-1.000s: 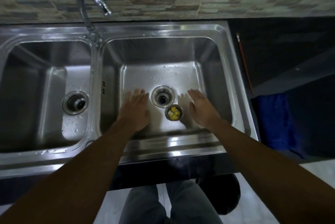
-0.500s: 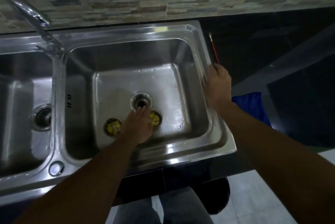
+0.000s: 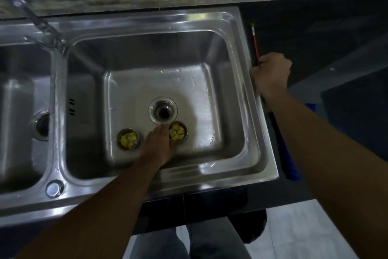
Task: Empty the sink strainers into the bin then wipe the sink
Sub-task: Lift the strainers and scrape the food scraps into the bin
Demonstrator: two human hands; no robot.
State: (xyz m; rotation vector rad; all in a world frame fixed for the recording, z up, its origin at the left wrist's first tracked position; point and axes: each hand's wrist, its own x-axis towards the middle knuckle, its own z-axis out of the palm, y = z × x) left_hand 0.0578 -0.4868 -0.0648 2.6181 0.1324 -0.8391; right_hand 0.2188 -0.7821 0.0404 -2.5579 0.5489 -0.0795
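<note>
Two small steel strainers hold yellow food scraps and stand on the floor of the right basin of a double steel sink [image 3: 147, 21]. The left strainer [image 3: 128, 139] and the right strainer [image 3: 179, 131] sit just in front of the open drain hole [image 3: 163, 111]. My left hand [image 3: 156, 147] lies flat between them, fingers together, its thumb side against the right strainer's rim. My right hand [image 3: 270, 74] is curled into a fist on the sink's right edge, over a thin red-handled stick [image 3: 255, 42].
The faucet [image 3: 25, 13] arches over the divider at upper left. The left basin's drain [image 3: 42, 125] is at the left edge. A blue cloth [image 3: 290, 164] hangs off the dark counter on the right. A dark round object [image 3: 252, 229] stands on the floor below.
A second strainer has appeared in the right basin. My left hand moved between the two strainers. My right hand left the basin, reached the right edge and curled over the red stick.
</note>
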